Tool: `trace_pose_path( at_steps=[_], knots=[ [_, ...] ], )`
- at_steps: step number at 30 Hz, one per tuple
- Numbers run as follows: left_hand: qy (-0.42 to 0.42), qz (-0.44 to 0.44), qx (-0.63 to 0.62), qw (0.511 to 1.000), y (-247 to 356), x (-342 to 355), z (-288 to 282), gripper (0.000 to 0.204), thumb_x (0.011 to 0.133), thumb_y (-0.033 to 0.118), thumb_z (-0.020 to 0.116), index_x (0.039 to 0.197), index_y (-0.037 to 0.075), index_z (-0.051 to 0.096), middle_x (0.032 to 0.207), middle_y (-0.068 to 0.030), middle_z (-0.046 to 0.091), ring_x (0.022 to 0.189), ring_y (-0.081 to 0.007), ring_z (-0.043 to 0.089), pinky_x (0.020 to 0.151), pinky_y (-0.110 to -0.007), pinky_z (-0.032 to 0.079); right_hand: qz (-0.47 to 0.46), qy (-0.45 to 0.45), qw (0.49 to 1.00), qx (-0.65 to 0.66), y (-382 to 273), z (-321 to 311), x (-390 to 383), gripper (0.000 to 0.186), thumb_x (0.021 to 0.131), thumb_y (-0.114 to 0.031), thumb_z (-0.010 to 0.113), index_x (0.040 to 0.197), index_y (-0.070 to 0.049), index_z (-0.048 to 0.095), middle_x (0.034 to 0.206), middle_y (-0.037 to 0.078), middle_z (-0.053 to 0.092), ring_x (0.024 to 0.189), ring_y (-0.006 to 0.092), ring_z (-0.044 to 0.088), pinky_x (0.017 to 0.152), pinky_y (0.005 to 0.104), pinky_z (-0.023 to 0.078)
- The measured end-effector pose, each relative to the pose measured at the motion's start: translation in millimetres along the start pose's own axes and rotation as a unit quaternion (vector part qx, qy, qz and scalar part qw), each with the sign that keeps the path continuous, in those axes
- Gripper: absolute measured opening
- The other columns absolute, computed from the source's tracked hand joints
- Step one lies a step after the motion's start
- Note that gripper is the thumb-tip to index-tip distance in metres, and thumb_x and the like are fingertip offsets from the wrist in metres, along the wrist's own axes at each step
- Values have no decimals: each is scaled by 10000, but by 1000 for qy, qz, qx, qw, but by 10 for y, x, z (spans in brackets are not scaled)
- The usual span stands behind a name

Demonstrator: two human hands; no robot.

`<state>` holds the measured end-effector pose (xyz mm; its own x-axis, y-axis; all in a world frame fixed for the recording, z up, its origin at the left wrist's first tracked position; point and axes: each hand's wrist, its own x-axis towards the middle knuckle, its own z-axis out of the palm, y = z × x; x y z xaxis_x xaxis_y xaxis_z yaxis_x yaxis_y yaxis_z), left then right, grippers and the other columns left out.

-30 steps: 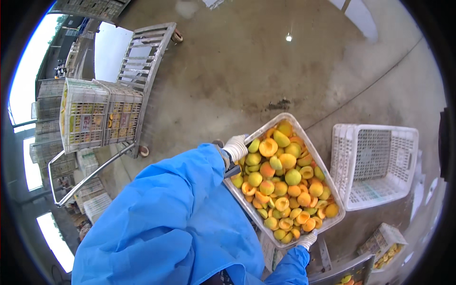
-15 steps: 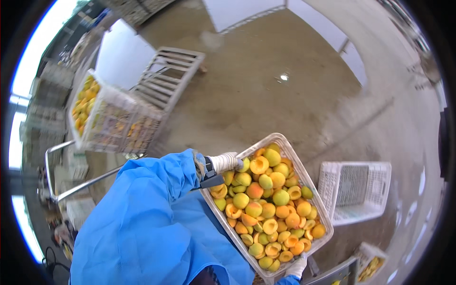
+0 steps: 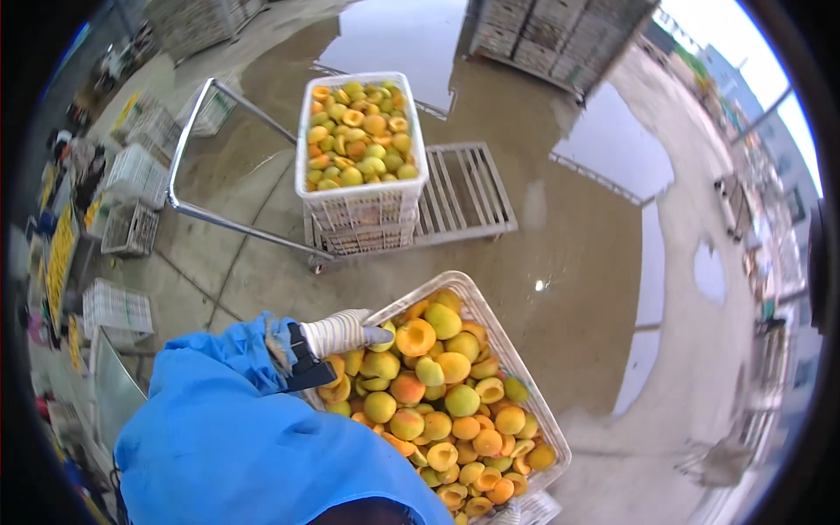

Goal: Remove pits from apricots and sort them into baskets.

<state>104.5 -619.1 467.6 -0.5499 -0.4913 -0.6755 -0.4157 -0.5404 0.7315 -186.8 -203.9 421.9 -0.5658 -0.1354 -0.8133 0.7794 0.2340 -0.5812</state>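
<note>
A white plastic crate (image 3: 520, 374) full of halved, pitted apricots (image 3: 437, 424), yellow, orange and green, is held tilted in front of my body. My left hand (image 3: 341, 333), in a striped, pale work glove, grips its upper left rim, the thumb over the edge beside the fruit. At the bottom of the view only a sliver of my gloved right hand (image 3: 507, 511) shows, by the crate's near edge; its fingers are mostly hidden.
Ahead stands a slatted trolley (image 3: 468, 188) with a metal handle (image 3: 179, 157). On its left half sit stacked crates (image 3: 363, 210), the top one filled with apricot halves. Puddles (image 3: 595, 149) cover the floor. More crates (image 3: 136, 171) stand at left; tall stacks (image 3: 560, 39) behind.
My view has turned left toward the trolley, which now stands ahead. I still carry the crate; my right hand has largely slipped out of view, and the empty crate at right is mostly hidden.
</note>
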Motion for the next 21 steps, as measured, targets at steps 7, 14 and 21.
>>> trace_pose_path(
  at_steps=[7,14,21],
  knots=[
    [114,104,-193,969,1037,-933,-900,412,881,286,678,1211,64,570,1095,-51,609,983,-148,539,881,-315,451,-85,-150,974,-145,-1682,1625,-489,400,894,-310,556,1191,-43,556,1034,81,643,893,213,632,784,357,539],
    [215,266,-337,877,1550,-1365,-1228,474,883,292,676,1248,18,544,1110,-49,621,983,-148,602,867,-294,506,-228,-311,909,-161,-2931,4054,-745,248,893,-216,544,1063,-47,610,805,1,608,664,110,576,572,255,475],
    [358,397,-442,721,1742,-946,-1267,461,894,322,658,1228,18,562,1067,-48,637,922,-134,625,792,-267,531,-275,-464,759,-365,-3741,6519,-7,231,910,-258,596,1040,-70,636,825,18,657,652,120,596,562,250,483]
  ],
)
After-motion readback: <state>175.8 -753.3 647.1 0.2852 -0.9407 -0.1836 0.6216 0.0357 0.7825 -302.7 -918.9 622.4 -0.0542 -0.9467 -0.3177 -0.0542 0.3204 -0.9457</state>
